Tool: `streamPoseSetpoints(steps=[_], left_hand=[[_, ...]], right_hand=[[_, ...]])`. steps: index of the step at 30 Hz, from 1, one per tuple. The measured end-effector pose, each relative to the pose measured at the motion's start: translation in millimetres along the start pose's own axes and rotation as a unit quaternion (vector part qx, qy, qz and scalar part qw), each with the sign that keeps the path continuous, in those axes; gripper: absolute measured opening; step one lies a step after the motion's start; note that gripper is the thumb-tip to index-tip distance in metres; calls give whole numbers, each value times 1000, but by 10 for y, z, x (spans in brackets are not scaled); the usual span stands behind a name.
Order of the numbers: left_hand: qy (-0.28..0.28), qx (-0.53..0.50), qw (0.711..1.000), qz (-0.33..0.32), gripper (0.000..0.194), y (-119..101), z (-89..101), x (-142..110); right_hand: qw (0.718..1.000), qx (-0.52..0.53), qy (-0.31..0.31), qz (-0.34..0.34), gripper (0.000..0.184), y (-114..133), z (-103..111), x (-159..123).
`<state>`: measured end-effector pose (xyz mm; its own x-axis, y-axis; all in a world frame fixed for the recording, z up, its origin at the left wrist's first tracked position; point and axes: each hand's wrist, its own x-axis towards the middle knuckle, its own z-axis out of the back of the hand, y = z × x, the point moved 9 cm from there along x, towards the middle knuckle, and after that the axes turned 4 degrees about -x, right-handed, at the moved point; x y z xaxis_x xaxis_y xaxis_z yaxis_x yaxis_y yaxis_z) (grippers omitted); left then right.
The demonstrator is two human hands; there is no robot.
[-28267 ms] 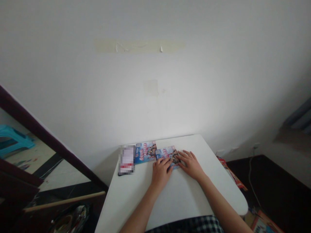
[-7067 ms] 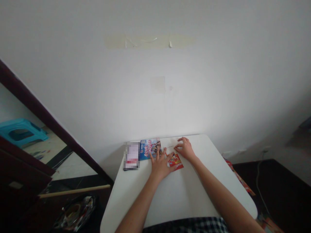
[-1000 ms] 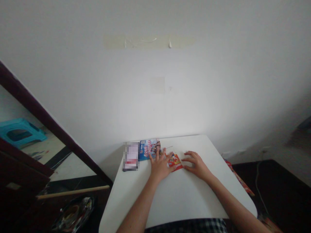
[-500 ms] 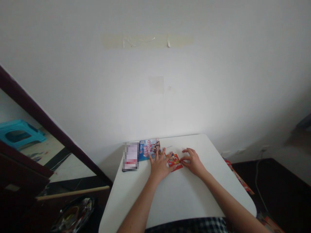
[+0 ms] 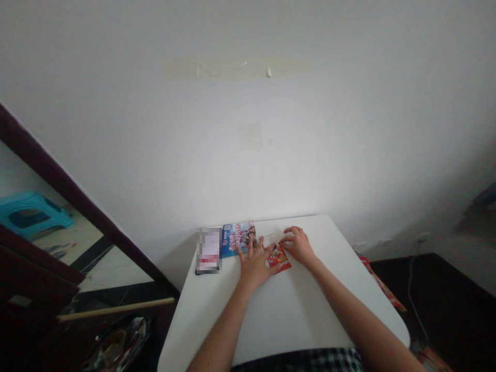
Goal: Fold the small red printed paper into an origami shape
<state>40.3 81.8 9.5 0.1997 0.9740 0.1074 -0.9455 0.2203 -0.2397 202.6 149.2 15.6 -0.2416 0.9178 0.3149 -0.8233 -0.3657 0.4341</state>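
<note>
My left hand [image 5: 253,266] lies flat with its fingers spread, pressing a small red folded leaflet [image 5: 284,262] on the white table. Part of the leaflet is hidden under that hand. My right hand [image 5: 300,247] has its thumb and forefinger together at the leaflet's upper right edge, pinching along it. Its other fingers are curled above. A blue printed leaflet [image 5: 232,243] lies flat to the left, its lower right corner close to the fingertips of my left hand. Left of it, a phone [image 5: 210,250] with a blurred screen rests on the table.
The white table [image 5: 294,320] stands against a white wall [image 5: 248,181] with old tape marks. Down on the left are a blue plastic stool [image 5: 50,219], a wooden stick [image 5: 116,310] and a bin with a black bag [image 5: 116,341]. Red printed packaging [image 5: 382,284] is right of the table.
Over the last second my right hand has moved left and away from me along the leaflet's right edge. My left hand stays put. Much earlier the leaflet lay unfolded, blue side up.
</note>
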Motion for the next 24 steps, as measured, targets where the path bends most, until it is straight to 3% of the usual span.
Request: streamPoseSetpoints(steps=[15,24], left_hand=[[14,-5,1000,14,69,12,-5,-4],[7,-2,1000,10,69,16,-16,-10]], right_hand=[[998,-24,-15,-51,14,71,-31,351],[1000,-14,-6,-11,17,22,-84,328]])
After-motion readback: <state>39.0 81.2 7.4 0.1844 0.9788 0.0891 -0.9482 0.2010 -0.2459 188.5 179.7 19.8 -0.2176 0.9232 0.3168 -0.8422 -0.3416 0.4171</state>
